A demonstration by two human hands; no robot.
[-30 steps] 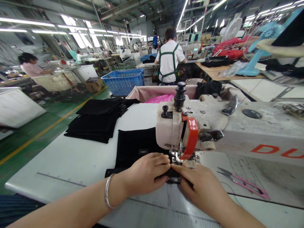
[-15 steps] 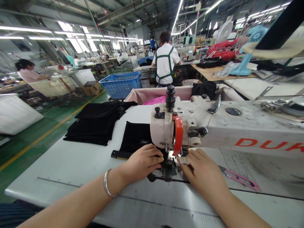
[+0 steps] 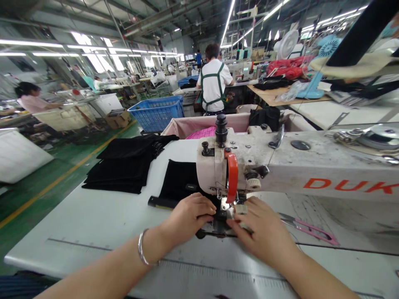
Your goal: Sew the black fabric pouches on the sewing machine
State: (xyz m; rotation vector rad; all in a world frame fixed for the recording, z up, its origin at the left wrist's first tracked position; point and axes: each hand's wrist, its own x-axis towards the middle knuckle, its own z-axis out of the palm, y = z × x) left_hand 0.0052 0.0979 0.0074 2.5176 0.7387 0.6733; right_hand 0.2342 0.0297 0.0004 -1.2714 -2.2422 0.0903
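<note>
From where I stand, the black cloth (image 3: 178,176) lies on the surface (image 3: 109,218), its right part hidden behind the head of the sewing machine (image 3: 280,151). The left hand (image 3: 190,214) curls over the cloth; I can't tell whether it pinches any. The right hand (image 3: 264,228) bends beside the needle area, its grip equally unclear. The cloth's small label (image 3: 190,187) is unreadable; the machine's red lettering (image 3: 345,186) runs out of sight.

This is a factory sewing workshop: an industrial sewing machine (image 3: 311,166) stands with stacked black cloth (image 3: 118,168) on the near surface (image 3: 102,216), people (image 3: 212,87) work at stations (image 3: 62,118) beyond, and tube lights (image 3: 31,43) run above a green floor (image 3: 71,153).
</note>
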